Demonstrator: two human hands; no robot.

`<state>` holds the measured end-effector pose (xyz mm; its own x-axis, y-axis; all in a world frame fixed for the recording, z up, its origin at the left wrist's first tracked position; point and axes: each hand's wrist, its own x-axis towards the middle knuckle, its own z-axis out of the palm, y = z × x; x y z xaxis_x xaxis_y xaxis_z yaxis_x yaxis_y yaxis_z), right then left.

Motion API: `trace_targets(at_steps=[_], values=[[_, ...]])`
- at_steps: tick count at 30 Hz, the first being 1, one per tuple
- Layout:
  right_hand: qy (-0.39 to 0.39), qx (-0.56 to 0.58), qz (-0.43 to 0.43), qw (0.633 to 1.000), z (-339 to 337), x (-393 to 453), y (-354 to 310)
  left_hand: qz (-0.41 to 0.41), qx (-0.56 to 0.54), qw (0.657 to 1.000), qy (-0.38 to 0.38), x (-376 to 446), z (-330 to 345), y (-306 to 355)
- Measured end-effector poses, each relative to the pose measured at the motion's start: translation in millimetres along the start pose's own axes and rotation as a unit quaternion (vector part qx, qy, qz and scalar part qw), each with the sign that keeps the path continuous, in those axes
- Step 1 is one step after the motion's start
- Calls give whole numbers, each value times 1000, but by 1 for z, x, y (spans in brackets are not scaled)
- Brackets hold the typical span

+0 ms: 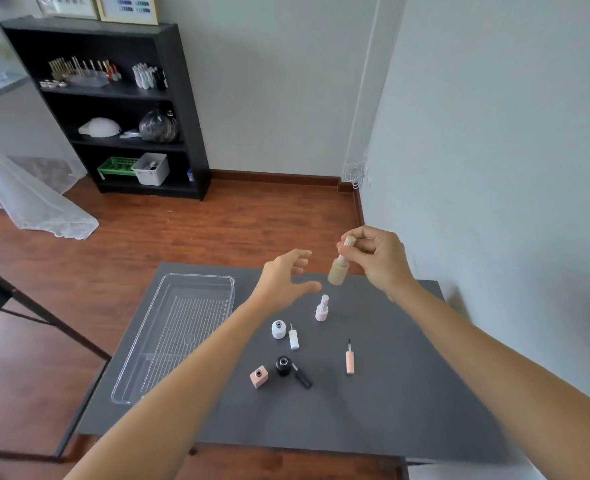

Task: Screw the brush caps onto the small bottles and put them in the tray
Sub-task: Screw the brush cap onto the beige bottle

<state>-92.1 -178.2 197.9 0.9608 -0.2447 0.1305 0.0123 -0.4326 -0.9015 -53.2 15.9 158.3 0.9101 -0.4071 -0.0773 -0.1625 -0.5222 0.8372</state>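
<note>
Forearms reach over the bench [390,393]. Right hand [378,258] pinches the tan bottle [338,270] by its cap, held aloft right of the tray [141,344]; left hand [283,282] spreads wide, empty. Small, rigid, probably light and slick: better gripped around the body.

Both arms outstretched, left hand [286,278] raised with fingers spread, right hand [376,258] raised, fingertips pinching
</note>
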Motion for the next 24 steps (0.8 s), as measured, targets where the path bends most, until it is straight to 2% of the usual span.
trace_targets(at_steps=[7,11,17,24], values=[[30,-83,89,992,9,-6,78,-96,71,992,-37,3,22,-81],[20,-122,120,985,19,-8,113,-132,104,984,-57,1,35,-113],[-11,-165,141,976,39,-9,145,-156,89,983,-45,-1,56,-143],[-11,-169,145,975,52,-7,160,-160,76,984,-16,1,70,-157]])
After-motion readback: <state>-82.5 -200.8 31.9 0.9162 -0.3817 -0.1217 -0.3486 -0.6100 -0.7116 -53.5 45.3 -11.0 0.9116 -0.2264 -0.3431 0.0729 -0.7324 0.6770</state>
